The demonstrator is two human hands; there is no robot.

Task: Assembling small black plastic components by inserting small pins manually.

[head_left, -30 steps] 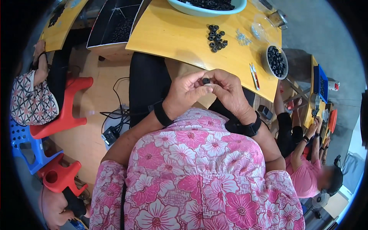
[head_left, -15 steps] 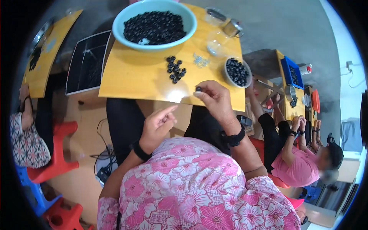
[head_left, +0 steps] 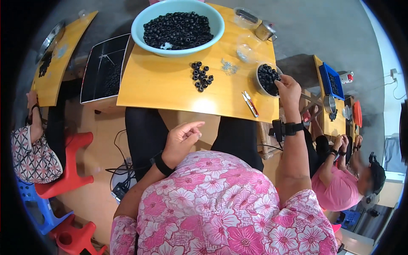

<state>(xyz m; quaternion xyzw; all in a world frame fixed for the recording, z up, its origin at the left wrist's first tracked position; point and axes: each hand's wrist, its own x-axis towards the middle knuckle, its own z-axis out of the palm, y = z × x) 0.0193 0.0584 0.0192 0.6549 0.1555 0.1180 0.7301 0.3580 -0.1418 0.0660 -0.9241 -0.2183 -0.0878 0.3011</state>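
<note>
Right hand (head_left: 290, 90): thumb and fingertips together at right edge of pale tub (head_left: 257, 88), right of frame centre; piece between them or not, unclear. Black ring-shaped pieces (head_left: 267, 75) fill tub. Change: moments ago hand pinched one piece over table (head_left: 157, 87) edge; now at tub, probably adding it there. Right forearm (head_left: 294, 148) stretched up frame. Left hand (head_left: 182, 142) loosely half-curled, apparently holding nothing, near frame centre.
</note>
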